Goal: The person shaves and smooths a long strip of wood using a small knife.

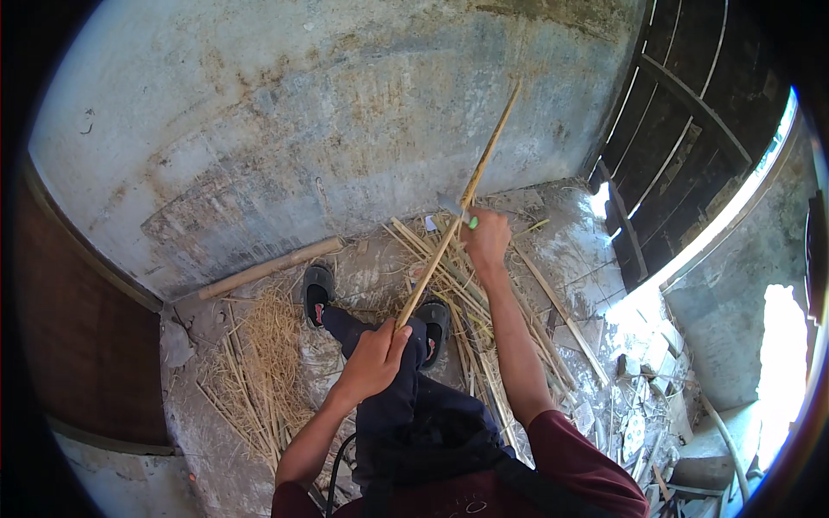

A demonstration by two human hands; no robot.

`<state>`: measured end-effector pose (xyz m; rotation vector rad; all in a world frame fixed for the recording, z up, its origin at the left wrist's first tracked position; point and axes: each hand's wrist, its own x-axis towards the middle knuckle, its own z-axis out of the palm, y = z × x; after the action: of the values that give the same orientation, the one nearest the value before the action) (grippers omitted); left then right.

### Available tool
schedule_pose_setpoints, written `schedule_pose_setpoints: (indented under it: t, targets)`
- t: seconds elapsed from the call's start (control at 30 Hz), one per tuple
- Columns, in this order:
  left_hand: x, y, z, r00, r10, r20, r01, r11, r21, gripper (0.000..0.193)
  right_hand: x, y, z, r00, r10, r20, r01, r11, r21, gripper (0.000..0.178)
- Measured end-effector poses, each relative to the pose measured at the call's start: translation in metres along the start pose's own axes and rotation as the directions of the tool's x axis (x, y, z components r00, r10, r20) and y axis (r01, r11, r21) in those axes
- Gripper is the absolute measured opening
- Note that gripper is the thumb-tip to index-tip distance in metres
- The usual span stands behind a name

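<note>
A long, thin bamboo strip slants up and away from me, its far end in front of the wall. My left hand is closed around its near end, above my knee. In my right hand, closed, is a knife with a bit of green handle showing and a grey blade. The blade lies against the strip around its middle. Beneath the strip, more split bamboo strips lie in a loose bundle by my right shoe.
Pale shavings are heaped left of my left shoe. A thick bamboo pole lies along the foot of the stained wall. At right are a dark plank door and broken rubble; a brown panel stands at left.
</note>
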<state>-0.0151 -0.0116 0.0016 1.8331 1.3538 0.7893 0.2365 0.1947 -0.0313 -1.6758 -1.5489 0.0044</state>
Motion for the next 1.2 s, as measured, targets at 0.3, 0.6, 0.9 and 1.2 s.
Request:
schedule_pose_setpoints:
  t: [0.3,0.6,0.9,1.2]
  targets:
    - [-0.029,-0.02,-0.013,0.985,-0.121,0.125,0.118,0.993,0.031,0.039,0.007,0.072,0.012,0.979,0.205,-0.014,-0.205,0.968,-0.146,0.021]
    - [-0.036,-0.018,-0.017,0.988,-0.116,0.105,0.109,0.992,0.071,0.034,0.014,0.085,0.015,0.996,-0.005,-0.089,-0.005,0.994,-0.112,0.015]
    - [-0.036,-0.011,-0.014,0.994,-0.089,0.056,0.08,0.987,0.137,0.035,0.029,0.083,0.024,0.978,-0.043,0.205,-0.018,0.957,0.29,0.017]
    - [-0.047,-0.007,-0.013,0.992,-0.109,0.069,0.095,0.98,0.177,0.036,0.038,0.07,-0.005,0.98,-0.159,-0.119,0.136,0.974,-0.183,0.019]
